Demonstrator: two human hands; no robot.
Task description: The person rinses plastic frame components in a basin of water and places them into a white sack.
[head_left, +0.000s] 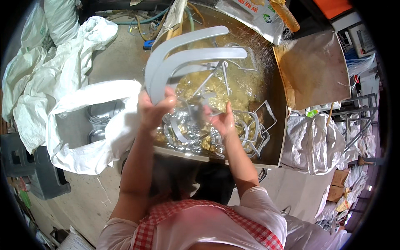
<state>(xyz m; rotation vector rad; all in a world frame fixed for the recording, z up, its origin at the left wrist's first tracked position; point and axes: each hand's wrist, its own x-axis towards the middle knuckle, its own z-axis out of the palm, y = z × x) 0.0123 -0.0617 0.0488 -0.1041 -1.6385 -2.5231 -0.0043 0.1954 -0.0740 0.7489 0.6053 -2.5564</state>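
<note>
My left hand [158,106] is closed round the lower ends of curved, flat grey bars [154,75]. They rise out of the fist and bend over to the right, above a metal tub [200,157] of yellowish, rippling water. Over the water, my right hand [223,121] has its thumb raised and apart from the fingers, close to a small grey bent part [213,111]. The fingertips are blurred, and whether they touch that part is unclear. Several bent grey metal frames [266,114] lie half under water at the tub's right side.
Left of the tub stands a white woven sack [75,160], its mouth folded wide, with shiny grey curved parts [100,118] inside. A dark grey plastic stool [41,173] is farther left. A brown board [314,68] leans at the tub's right edge, above a silvery sack [310,143].
</note>
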